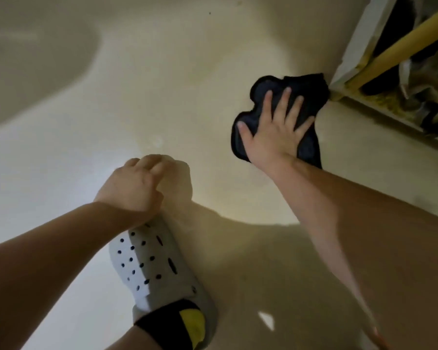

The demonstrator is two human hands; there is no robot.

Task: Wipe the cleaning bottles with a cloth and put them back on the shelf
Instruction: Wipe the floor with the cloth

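Left hand (134,185), near left: fingers curled into a fist, holding nothing, over the toe of a grey perforated shoe (149,261). Right of centre, the dark cloth (304,89) lies on the pale floor (162,84). Right hand (276,132) presses it flat, fingers straight and spread. The cloth's far corner meets the yellow shelf frame (390,51), far right.

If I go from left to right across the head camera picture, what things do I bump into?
Curled left hand → dark cloth, with the right hand pressing flat on it → yellow shelf pole. The shoe is left out because it sits under the left hand.
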